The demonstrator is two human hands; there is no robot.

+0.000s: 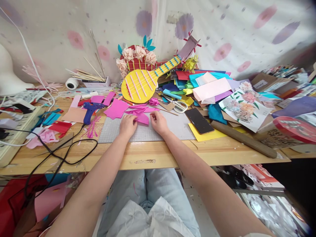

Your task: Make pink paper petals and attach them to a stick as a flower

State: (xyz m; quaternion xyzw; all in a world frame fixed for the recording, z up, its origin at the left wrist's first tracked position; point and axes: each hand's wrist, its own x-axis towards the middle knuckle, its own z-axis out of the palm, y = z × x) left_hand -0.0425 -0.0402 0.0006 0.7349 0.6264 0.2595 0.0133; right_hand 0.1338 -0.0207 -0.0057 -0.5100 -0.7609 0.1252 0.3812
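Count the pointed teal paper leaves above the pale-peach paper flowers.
4 visible: one leaf at left, three clustered leaves at right, above the flowers; others may be hidden.

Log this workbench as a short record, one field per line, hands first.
Left hand: gripping a magenta piece
Right hand: fingertips together beside that piece; anything held is too small to tell
Work surface: grey cutting mat
Left of mat: blue glue gun
Right of mat: black phone, partly over a yellow sheet
Behind mat: yellow lute-shaped craft
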